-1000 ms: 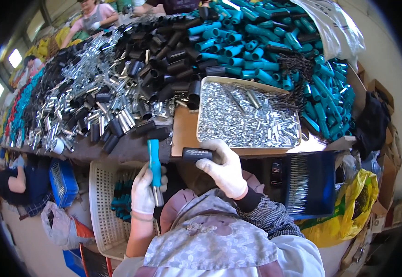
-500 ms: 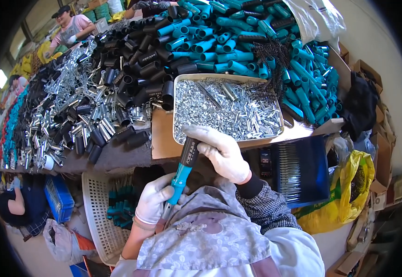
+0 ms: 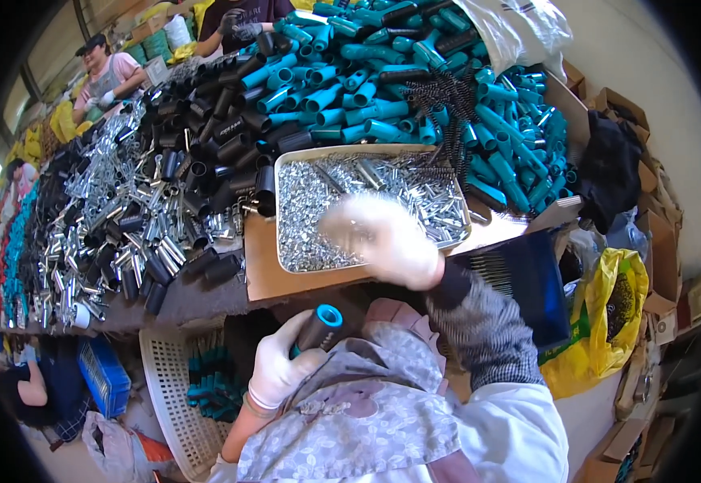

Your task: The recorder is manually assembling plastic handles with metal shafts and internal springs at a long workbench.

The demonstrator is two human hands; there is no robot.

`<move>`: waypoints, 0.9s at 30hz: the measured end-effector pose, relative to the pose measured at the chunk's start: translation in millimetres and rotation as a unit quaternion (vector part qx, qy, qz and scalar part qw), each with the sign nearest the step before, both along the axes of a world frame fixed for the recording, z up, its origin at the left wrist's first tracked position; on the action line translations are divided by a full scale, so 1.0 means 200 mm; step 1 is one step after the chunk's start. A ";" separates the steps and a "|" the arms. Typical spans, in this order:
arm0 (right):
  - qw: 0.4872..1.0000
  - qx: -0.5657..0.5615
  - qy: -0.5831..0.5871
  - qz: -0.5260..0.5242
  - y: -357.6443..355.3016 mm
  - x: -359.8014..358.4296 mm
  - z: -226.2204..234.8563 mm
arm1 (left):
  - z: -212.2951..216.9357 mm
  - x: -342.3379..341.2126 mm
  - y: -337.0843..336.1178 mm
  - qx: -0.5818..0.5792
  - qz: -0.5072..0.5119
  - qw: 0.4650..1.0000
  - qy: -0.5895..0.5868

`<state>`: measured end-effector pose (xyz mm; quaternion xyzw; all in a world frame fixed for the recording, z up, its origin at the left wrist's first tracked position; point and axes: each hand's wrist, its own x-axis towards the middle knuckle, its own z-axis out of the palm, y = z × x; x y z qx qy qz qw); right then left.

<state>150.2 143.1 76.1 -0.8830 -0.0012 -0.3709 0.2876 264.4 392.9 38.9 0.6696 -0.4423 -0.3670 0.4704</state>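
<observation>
My left hand (image 3: 282,366), in a white glove, is wrapped round a tubular tool handle (image 3: 321,330) in front of my apron. The handle's black sleeve points up, and a teal ring with a dark hole shows at its end. Most of its lower part is hidden by the hand and apron. Over the front part of a shallow pale tray (image 3: 278,233) is my right hand (image 3: 391,245), also white-gloved. Motion smears its fingers, so what they hold, if anything, is unclear. Small shiny metal pieces (image 3: 306,229) and short pins fill the tray.
Behind the tray lie heaps of teal handles (image 3: 383,109), black sleeves (image 3: 234,149) and dark springs (image 3: 451,101). Metal parts (image 3: 129,241) spread to the left. Below the table are a white basket (image 3: 169,402), a blue bin (image 3: 540,278) and a yellow bag (image 3: 608,322). Other people (image 3: 111,76) sit beyond.
My right hand has left the handle and moved over the tray. My left hand has tilted the handle so its black end faces up toward me. The whole view has shifted slightly.
</observation>
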 end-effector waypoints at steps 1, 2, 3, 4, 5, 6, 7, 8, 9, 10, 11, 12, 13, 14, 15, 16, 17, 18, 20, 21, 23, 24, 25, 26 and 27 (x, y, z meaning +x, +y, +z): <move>0.991 -0.083 -0.006 -0.104 -0.18 0.04 0.02 | 0.04 -0.02 -0.01 0.002 -0.003 1.000 -0.007; 0.973 -0.133 -0.034 -0.185 -0.36 0.06 0.01 | 0.06 -0.02 -0.02 -0.008 -0.022 1.000 -0.015; 0.946 -0.168 0.045 -0.275 -0.45 0.08 0.06 | 0.06 -0.02 -0.03 -0.002 -0.025 0.999 -0.022; 0.901 -0.242 0.116 -0.342 -0.60 0.09 0.02 | 0.06 -0.03 -0.04 0.000 -0.038 0.999 -0.031; 0.885 -0.278 0.158 -0.338 -0.65 0.13 0.02 | 0.06 -0.03 -0.04 0.002 -0.032 0.999 -0.026; 0.875 -0.296 0.176 -0.339 -0.68 0.17 0.00 | 0.06 -0.03 -0.03 0.005 -0.025 0.999 -0.029; 0.868 -0.314 0.191 -0.333 -0.66 0.24 0.00 | 0.06 -0.03 -0.02 0.010 -0.009 0.999 -0.031; 0.857 -0.343 0.196 -0.331 -0.65 0.30 0.00 | 0.08 -0.04 -0.01 0.012 0.002 0.999 -0.033; 0.864 -0.314 0.212 -0.330 -0.63 0.33 -0.01 | 0.07 -0.05 0.00 0.003 0.009 1.000 -0.026; 0.873 -0.281 0.236 -0.321 -0.60 0.37 0.00 | 0.07 -0.05 0.01 -0.006 0.024 0.999 -0.023; 0.873 -0.275 0.240 -0.323 -0.58 0.36 0.00 | 0.07 -0.05 0.01 -0.001 0.014 0.999 -0.029; 0.869 -0.286 0.231 -0.332 -0.59 0.35 -0.03 | 0.08 -0.05 0.00 -0.007 0.003 1.000 -0.014; 0.866 -0.281 0.241 -0.335 -0.60 0.33 -0.05 | 0.05 -0.05 -0.01 -0.043 -0.008 0.999 -0.031; 0.862 -0.291 0.235 -0.343 -0.63 0.32 -0.09 | 0.05 -0.05 -0.01 -0.031 -0.019 0.999 -0.034; 0.862 -0.300 0.222 -0.342 -0.64 0.31 -0.11 | 0.04 -0.05 -0.01 -0.024 -0.022 0.999 -0.030; 0.865 -0.301 0.223 -0.334 -0.64 0.30 -0.10 | 0.05 -0.04 0.00 -0.025 -0.009 0.999 -0.033; 0.855 -0.302 0.237 -0.349 -0.64 0.30 -0.08 | 0.04 -0.03 0.00 -0.023 -0.009 0.999 -0.028; 0.859 -0.302 0.222 -0.350 -0.65 0.29 -0.05 | 0.04 -0.03 0.00 -0.020 -0.014 0.999 -0.022; 0.858 -0.292 0.221 -0.361 -0.63 0.25 0.04 | 0.02 -0.01 0.01 -0.029 0.007 0.999 -0.012; 0.859 -0.265 0.239 -0.367 -0.60 0.21 0.10 | 0.01 0.00 0.00 -0.038 0.014 0.999 -0.014; 0.891 -0.200 0.183 -0.364 -0.50 0.13 0.20 | 0.05 0.01 0.01 0.001 0.048 0.998 0.051; 0.930 -0.137 0.102 -0.325 -0.42 0.09 0.24 | -0.01 0.03 0.03 -0.014 0.063 0.997 0.044; 0.953 -0.090 0.065 -0.284 -0.31 0.06 0.28 | -0.06 0.06 0.03 -0.001 0.071 0.996 0.050; 0.973 -0.031 0.073 -0.218 -0.26 0.02 0.25 | -0.08 0.07 0.02 -0.023 0.078 0.994 0.076; 0.987 0.027 0.104 -0.118 -0.16 -0.01 0.26 | -0.04 0.07 0.02 0.004 0.075 0.990 0.123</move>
